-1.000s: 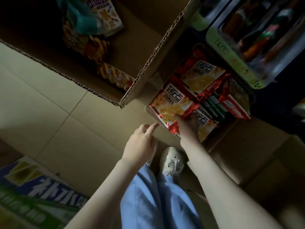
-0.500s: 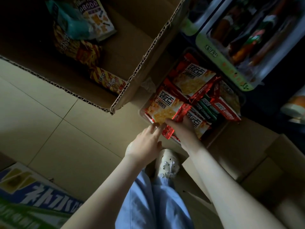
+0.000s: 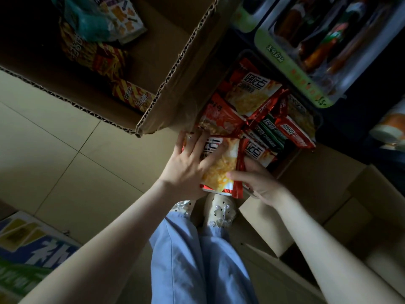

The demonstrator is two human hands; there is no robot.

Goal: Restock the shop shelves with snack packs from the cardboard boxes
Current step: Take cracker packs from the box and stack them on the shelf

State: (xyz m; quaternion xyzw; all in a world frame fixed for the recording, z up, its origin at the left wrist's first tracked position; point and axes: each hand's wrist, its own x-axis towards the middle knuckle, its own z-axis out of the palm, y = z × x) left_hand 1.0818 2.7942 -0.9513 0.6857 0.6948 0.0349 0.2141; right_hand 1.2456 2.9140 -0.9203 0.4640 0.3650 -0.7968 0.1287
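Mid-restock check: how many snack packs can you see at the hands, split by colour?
Held red pack: 1
Other red packs: at least 4
Green packs: 2
Total: at least 7; the light is dim and stacked ones may be hidden.

left hand (image 3: pixel 188 170): covers snack pack (image 3: pixel 221 170) left part | right hand (image 3: pixel 258 183) fingers: hidden under pack | blue carton (image 3: pixel 28 255): cut off at left edge | shelf bottles (image 3: pixel 324 40): blurred
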